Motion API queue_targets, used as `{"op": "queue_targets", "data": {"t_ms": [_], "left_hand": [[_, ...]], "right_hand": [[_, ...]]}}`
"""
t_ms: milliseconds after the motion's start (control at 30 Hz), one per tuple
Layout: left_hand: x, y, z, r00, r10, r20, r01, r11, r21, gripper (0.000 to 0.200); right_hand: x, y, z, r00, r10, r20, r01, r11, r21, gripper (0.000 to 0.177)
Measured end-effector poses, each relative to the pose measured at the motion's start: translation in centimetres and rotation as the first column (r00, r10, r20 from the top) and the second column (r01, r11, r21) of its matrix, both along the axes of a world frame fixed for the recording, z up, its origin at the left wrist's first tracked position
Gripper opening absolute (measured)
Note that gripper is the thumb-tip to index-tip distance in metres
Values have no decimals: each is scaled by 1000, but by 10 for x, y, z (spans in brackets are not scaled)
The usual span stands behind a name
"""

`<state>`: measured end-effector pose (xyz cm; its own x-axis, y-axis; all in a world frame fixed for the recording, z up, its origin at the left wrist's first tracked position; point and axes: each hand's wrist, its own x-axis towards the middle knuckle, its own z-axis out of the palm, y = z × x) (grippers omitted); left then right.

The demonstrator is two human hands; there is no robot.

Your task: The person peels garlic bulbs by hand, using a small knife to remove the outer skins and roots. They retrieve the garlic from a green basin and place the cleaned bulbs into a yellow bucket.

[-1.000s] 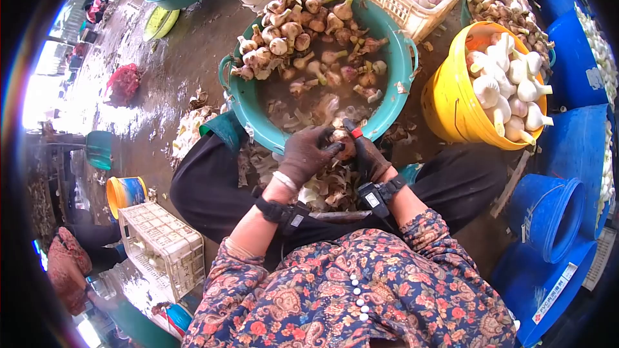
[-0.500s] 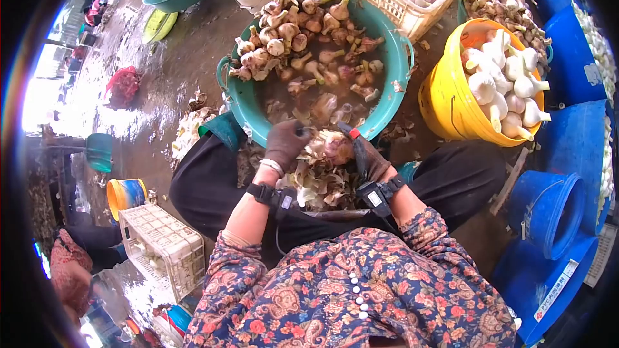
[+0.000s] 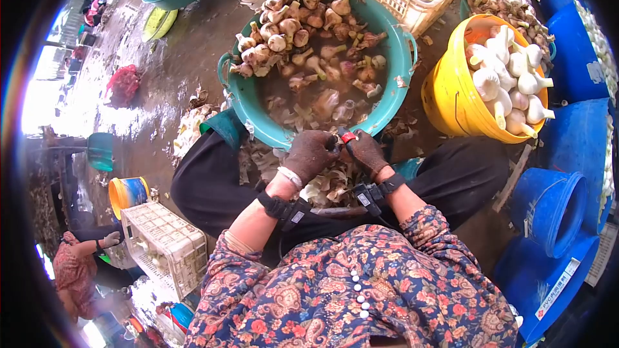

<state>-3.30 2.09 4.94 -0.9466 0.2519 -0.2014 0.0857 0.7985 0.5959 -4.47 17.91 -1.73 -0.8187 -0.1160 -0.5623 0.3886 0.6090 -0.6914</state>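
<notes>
Both my hands wear dirty brown gloves and meet just in front of the green basin's near rim. My left hand (image 3: 311, 154) is curled over a garlic bulb, which is almost wholly hidden between the two hands. My right hand (image 3: 366, 151) grips a small knife with a red tip (image 3: 349, 136), pressed against the left hand's fingers. Below the hands, a heap of garlic skins (image 3: 329, 188) lies on my lap. The green basin (image 3: 244, 100) holds several unpeeled garlic bulbs (image 3: 303, 26) in muddy water.
A yellow bucket (image 3: 445, 103) of peeled white garlic stands at right, with blue buckets (image 3: 554, 206) beside and below it. A white crate (image 3: 412, 13) sits behind the basin and another (image 3: 164, 245) at lower left. Another person (image 3: 74, 270) crouches at far lower left on the wet floor.
Half a second ago my left hand had pulled away to the left, leaving the bulb exposed by my right hand. It has come back and covers the bulb again.
</notes>
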Motion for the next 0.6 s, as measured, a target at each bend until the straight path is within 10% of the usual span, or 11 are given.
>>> {"op": "queue_targets", "data": {"t_ms": [300, 333, 400, 500, 533, 567, 600], "left_hand": [[-10, -16, -4, 999, 15, 47, -16, 1000, 24, 23], [-12, -20, 0, 997, 71, 42, -71, 997, 6, 22], [-17, -53, -25, 975, 223, 9, -221, 970, -102, 23], [-15, -88, -34, 941, 330, 80, -299, 917, -264, 33], [-17, -81, -20, 926, 351, 138, -301, 909, -288, 37], [-14, -71, -11, 925, 352, 142, -300, 908, -292, 37], [-12, -58, -4, 933, 326, 153, -326, 945, -25, 40]], "right_hand": [[2, 3, -20, 935, 293, -201, -289, 956, 50, 48], [0, 2, -18, 989, 142, -51, -150, 953, -263, 43], [1, 0, 13, 959, -60, 277, 239, 699, -674, 40], [-7, 7, 46, 768, 14, 641, 571, 440, -694, 39], [-12, 6, -4, 777, 420, 469, 531, -37, -846, 39], [-9, 6, -14, 774, 421, 473, 536, -39, -843, 39], [-7, 6, -19, 931, 166, 325, 222, 450, -865, 43]]}}
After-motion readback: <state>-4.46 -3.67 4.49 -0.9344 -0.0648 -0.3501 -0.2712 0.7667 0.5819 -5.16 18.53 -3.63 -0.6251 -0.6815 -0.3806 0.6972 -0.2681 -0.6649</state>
